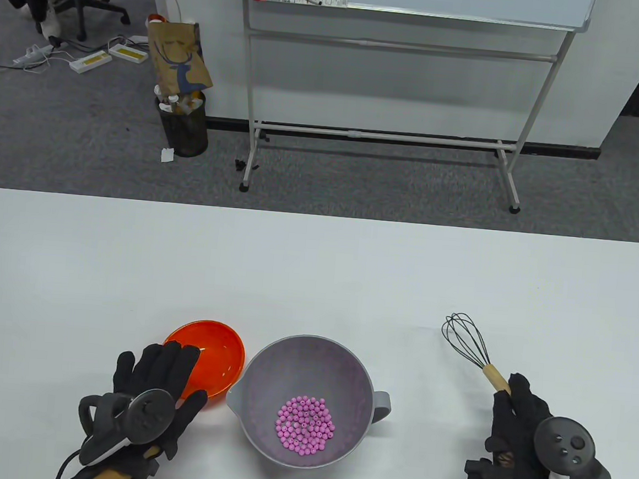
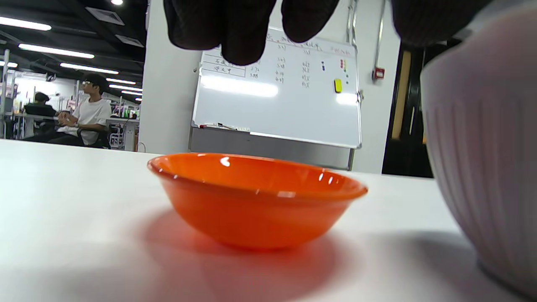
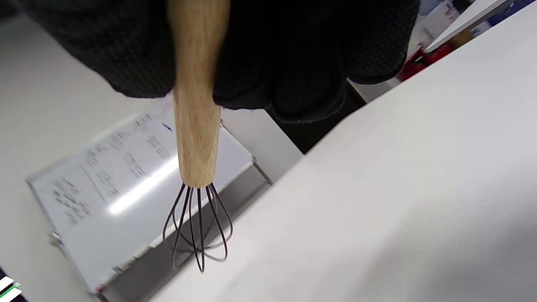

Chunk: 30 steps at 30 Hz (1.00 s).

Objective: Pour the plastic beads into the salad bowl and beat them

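A grey salad bowl (image 1: 265, 368) with a handle stands at the table's front middle, a pile of pink plastic beads (image 1: 305, 422) in its bottom. Left of it sits an orange bowl (image 1: 222, 348), which looks empty; in the left wrist view the orange bowl (image 2: 256, 197) stands upright beside the grey bowl's wall (image 2: 482, 142). My left hand (image 1: 162, 373) hovers over the orange bowl's near rim, fingers straight, holding nothing. My right hand (image 1: 521, 413) grips the wooden handle of a black wire whisk (image 1: 469, 342), its wires pointing away to the left; the whisk (image 3: 197, 147) hangs from my fingers.
The white table (image 1: 317, 272) stretches wide behind the bowls. Beyond its far edge stand a whiteboard on a frame (image 1: 399, 63) and a bin with a paper bag (image 1: 183, 112) on the floor.
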Available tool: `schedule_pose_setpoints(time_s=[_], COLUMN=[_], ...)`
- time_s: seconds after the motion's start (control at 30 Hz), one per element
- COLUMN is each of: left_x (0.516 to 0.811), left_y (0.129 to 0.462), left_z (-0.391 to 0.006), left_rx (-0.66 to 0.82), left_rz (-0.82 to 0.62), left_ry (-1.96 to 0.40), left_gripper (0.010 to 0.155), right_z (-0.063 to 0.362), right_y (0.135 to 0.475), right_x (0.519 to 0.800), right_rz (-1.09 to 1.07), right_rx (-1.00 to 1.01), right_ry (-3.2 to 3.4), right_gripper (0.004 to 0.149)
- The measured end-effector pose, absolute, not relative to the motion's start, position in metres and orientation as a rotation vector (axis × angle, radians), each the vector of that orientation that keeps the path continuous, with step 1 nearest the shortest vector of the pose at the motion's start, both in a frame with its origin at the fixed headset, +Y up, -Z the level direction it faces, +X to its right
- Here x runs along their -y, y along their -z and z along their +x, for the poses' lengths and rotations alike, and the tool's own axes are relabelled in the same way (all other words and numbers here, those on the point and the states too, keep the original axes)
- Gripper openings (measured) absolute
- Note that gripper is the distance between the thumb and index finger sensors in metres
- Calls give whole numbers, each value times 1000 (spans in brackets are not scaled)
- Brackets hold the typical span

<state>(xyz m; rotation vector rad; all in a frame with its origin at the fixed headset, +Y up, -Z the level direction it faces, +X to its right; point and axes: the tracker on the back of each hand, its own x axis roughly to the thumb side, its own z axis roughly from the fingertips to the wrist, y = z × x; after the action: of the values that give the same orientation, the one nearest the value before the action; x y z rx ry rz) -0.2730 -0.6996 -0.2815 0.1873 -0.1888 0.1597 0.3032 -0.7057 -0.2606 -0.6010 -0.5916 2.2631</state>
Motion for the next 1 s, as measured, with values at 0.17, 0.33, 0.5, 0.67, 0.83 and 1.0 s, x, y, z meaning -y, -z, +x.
schedule_pose_setpoints(time_s=[0.17,0.33,0.5,0.67,0.83,1.0], left_x=[678,663,686,709,715,716], left_y=[285,292,303,308,308,307], left_z=[-274,-246,-216,-206,-206,-205], left_rx=[177,188,185,164,119,119], left_rz=[161,103,-38,-112,-48,-31], left_ry=[-332,-371,-379,-516,-661,-663], left_gripper=[79,86,84,73,58,56], right_z=[274,214,154,113,103,103], right_y=[241,231,242,255,244,233], right_x=[657,614,608,633,638,636], right_rz=[-342,-43,157,238,259,251], right_rx=[746,805,748,678,796,873], right_ry=[-2155,-2198,-2358,-2506,-2595,-2686], right_gripper=[50,51,49,48,47,45])
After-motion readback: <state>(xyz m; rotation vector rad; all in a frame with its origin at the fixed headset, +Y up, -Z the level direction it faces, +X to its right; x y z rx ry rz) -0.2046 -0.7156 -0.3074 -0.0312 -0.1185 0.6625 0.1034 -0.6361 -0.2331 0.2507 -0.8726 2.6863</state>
